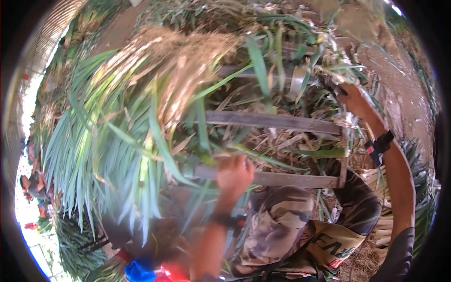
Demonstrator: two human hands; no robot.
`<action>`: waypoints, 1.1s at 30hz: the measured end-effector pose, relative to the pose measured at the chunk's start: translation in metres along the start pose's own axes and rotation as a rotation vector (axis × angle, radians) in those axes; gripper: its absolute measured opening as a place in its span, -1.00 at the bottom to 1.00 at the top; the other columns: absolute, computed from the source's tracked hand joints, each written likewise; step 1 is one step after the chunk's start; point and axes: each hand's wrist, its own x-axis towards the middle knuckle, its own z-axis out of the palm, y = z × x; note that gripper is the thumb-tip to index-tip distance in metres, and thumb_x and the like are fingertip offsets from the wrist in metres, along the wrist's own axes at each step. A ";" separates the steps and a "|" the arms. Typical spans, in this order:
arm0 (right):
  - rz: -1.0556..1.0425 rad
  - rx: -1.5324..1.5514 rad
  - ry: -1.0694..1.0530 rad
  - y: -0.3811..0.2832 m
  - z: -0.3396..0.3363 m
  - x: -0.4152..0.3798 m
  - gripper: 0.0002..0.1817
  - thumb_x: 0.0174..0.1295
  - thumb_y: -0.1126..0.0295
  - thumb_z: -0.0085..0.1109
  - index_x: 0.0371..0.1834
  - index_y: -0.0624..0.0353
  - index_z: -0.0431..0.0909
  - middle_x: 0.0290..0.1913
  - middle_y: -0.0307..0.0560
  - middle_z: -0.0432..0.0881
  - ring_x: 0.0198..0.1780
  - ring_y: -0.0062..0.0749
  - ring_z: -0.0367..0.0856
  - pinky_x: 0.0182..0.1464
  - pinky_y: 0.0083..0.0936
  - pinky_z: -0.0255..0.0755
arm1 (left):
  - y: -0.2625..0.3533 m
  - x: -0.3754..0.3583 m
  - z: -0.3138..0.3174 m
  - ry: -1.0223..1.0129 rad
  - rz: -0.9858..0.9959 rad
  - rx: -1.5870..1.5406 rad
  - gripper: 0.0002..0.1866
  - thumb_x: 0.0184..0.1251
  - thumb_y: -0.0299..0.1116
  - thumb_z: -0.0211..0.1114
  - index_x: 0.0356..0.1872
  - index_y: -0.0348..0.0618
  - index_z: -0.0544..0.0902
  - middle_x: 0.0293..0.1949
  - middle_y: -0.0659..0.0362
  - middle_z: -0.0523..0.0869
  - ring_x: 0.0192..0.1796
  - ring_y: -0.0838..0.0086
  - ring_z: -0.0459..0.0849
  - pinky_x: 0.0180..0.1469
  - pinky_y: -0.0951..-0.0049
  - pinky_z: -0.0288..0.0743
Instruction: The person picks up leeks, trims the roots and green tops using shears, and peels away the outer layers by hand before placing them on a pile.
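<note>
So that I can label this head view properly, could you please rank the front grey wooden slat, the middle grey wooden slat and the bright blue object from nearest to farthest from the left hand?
1. Front grey wooden slat: at the left hand, extending rightward.
2. Middle grey wooden slat: beyond the front one.
3. Bright blue object: lower left, by the picture's bottom edge.

Blur obscures whether the left grip holds anything.

Access at the rack.
A hand could pass between slats, above loose leaves; heaped leeks block the left.
</note>
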 end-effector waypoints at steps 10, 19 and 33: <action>-0.019 -0.007 -0.215 -0.080 -0.009 0.120 -0.58 0.24 0.45 0.24 0.18 0.31 0.58 -0.17 0.11 0.60 -0.13 -0.13 0.59 -0.02 -0.24 0.46 | -0.003 0.002 0.003 0.015 -0.085 -0.036 -0.83 0.22 -0.25 0.32 -0.29 -0.10 0.64 -0.31 0.06 0.65 -0.26 0.10 0.66 -0.13 0.08 0.52; 0.030 -0.260 -0.393 -0.050 -0.061 -0.007 -0.42 0.18 0.58 0.18 0.35 0.26 0.47 0.11 0.27 0.53 0.21 0.15 0.52 0.33 -0.13 0.35 | -0.002 0.000 0.004 0.066 -0.121 -0.044 -0.84 0.25 -0.27 0.27 -0.32 -0.14 0.63 -0.29 0.08 0.65 -0.20 0.15 0.66 0.02 0.14 0.49; 0.346 0.263 -0.492 -0.160 -0.057 -0.214 -0.71 0.27 0.49 0.21 0.04 0.30 0.51 -0.58 -0.11 0.52 -0.66 -0.47 0.50 -0.64 -0.45 0.37 | -0.001 -0.002 0.004 -0.049 -0.115 -0.016 -0.79 0.30 -0.20 0.25 -0.21 -0.10 0.67 -0.25 0.07 0.72 -0.12 0.14 0.71 0.05 0.05 0.52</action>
